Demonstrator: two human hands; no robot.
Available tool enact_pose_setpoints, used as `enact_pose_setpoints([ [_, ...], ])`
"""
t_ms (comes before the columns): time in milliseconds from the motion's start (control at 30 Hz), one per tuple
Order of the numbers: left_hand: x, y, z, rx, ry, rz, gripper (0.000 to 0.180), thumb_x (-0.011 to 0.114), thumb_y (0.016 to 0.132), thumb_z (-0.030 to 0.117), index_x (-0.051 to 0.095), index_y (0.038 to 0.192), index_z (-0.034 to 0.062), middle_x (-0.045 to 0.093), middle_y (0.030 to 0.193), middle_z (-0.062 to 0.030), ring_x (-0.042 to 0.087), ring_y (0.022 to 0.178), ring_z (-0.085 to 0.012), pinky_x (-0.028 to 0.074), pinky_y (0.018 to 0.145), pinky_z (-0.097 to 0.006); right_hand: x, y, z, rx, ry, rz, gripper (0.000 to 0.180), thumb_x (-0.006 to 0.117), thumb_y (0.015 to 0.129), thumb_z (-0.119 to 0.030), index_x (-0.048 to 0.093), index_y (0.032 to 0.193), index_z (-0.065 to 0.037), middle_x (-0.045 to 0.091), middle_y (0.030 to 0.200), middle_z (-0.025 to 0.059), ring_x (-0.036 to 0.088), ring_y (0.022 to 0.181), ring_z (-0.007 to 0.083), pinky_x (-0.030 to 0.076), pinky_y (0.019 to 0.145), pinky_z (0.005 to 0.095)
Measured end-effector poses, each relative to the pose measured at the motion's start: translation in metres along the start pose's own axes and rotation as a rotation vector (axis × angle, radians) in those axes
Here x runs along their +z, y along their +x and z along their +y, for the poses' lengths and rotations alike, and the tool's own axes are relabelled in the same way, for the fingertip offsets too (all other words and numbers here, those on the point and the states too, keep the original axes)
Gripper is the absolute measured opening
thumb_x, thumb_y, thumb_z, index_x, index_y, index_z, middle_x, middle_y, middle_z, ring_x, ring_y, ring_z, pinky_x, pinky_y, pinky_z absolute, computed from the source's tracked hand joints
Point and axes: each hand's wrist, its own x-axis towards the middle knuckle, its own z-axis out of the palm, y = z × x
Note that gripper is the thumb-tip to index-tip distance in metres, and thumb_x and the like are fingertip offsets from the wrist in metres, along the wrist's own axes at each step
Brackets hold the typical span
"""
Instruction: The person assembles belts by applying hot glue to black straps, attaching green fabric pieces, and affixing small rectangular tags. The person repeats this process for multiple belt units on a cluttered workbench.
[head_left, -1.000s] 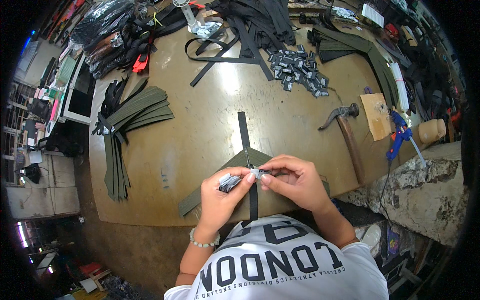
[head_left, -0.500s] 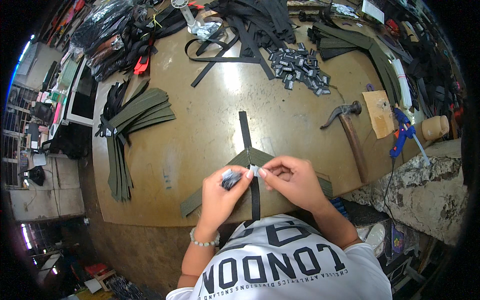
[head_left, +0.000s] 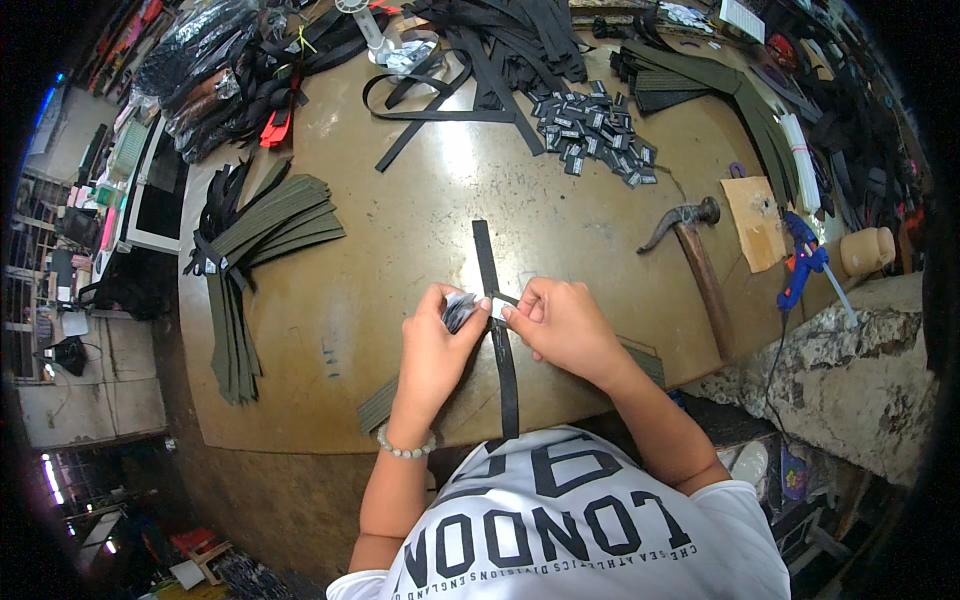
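Across your table (head_left: 300, 340), your white shirt (head_left: 590, 520) bears large dark lettering. One black strap (head_left: 508, 395) crosses one olive strap (head_left: 379, 404). Your left hand (head_left: 432, 340) grips overlapping labels (head_left: 459, 311), too bunched to count; your right hand (head_left: 562, 325) pinches one white label (head_left: 499, 311) over the black strap, between your fingertips.

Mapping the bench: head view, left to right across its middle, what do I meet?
Fanned green straps, left hand, black strap, right hand, claw hammer, cardboard piece, blue glue gun, beige cylinder.
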Motion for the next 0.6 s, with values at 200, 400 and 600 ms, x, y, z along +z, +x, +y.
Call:
enact_pose_setpoints([
  [200, 0.004, 0.001, -0.001, 0.022, 0.006, 0.038, 0.033, 0.079, 0.085, 0.022, 0.058, 0.095, -0.0012, 0.064, 0.077, -0.0113, 0.059, 0.071, -0.0142, 0.05, 0.066, -0.031, -0.003, 0.0, -0.005, 0.068, 0.063, -0.035, 0.026, 0.071, 0.09, -0.018, 0.061, 0.077, 0.002, 0.062, 0.057, 0.008, 0.063, 0.046, 0.015, 0.048, 0.045, 0.0295],
  [400, -0.018, -0.018, -0.007, 0.239, -0.002, -0.016, 0.021, 0.078, 0.082, 0.009, 0.066, 0.097, 0.0021, 0.067, 0.084, -0.0131, 0.066, 0.076, -0.0252, 0.052, 0.07, -0.034, -0.002, -0.001, -0.004, 0.078, 0.078, -0.022, 0.022, 0.07, 0.088, -0.017, 0.062, 0.077, 0.0, 0.064, 0.057, 0.0122, 0.066, 0.048, 0.0209, 0.052, 0.052, 0.0348],
  [600, -0.008, -0.028, -0.011, 0.386, 0.078, -0.076, 0.026, 0.076, 0.074, -0.003, 0.071, 0.098, 0.0052, 0.065, 0.092, -0.0106, 0.066, 0.081, -0.0271, 0.053, 0.071, -0.035, -0.001, -0.001, -0.002, 0.038, 0.079, -0.028, 0.025, 0.07, 0.091, -0.017, 0.061, 0.079, 0.002, 0.062, 0.057, 0.0059, 0.062, 0.046, 0.0117, 0.047, 0.042, 0.0261],
])
